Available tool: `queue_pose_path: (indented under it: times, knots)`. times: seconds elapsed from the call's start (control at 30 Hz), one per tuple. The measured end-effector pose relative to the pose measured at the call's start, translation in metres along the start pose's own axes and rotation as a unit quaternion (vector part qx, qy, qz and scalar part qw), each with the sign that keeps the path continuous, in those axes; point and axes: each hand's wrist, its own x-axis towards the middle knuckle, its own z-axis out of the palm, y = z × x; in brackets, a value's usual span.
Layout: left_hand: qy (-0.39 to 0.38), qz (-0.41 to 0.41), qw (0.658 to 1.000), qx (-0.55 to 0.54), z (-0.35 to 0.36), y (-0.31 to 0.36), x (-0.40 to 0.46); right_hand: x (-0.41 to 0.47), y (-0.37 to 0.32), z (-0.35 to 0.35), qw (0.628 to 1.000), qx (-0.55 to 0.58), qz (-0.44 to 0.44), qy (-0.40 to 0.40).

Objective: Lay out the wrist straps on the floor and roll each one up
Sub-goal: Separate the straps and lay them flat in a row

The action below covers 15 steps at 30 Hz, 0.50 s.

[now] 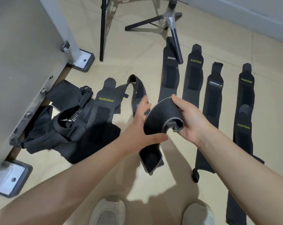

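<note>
Both hands hold one black wrist strap (160, 117) above the floor. My right hand (186, 117) grips its upper part, where the end curls into a loose roll, thumb on top. My left hand (140, 127) touches the strap's left side with the thumb underneath and fingers spread; the strap's tail hangs down below. Several black straps lie flat side by side on the floor to the right, among them one labelled XUEYING (193, 75) and another at the far right (244, 111). A tangled pile of straps (82, 120) sits at the left.
A grey metal cabinet (24, 62) on bolted feet stands at the left, over part of the pile. A black tripod (166, 21) stands at the back, one leg resting on a laid-out strap. My two pale shoes (108, 211) are at the bottom. Beige tile floor (137, 62) all around.
</note>
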Motion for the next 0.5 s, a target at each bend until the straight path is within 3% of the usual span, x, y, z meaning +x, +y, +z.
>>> queue_pose_path:
  times: [0.1,0.2,0.27,0.37,0.43,0.5]
  knots:
    - [0.057,0.089,0.991,0.086,0.006,0.004,-0.002,-0.002,0.003,-0.002,0.999,0.019,0.024,-0.024]
    - [0.026,0.146,0.976,0.158,0.007,0.008,-0.004,-0.005,0.01,-0.006,0.998,0.004,0.032,-0.063]
    - [0.023,0.1,0.989,0.108,0.007,0.011,-0.004,-0.008,0.009,-0.014,0.995,0.027,0.039,-0.085]
    - [0.078,-0.024,0.994,-0.073,0.009,0.023,-0.002,-0.012,0.003,-0.031,0.995,0.026,0.019,-0.097]
    - [0.117,-0.128,0.963,-0.208,0.011,0.029,0.002,-0.013,0.002,-0.045,0.987,-0.138,-0.052,-0.067]
    - [0.126,-0.172,0.936,-0.279,0.015,0.029,0.006,-0.016,0.003,-0.054,0.954,-0.277,-0.103,-0.048]
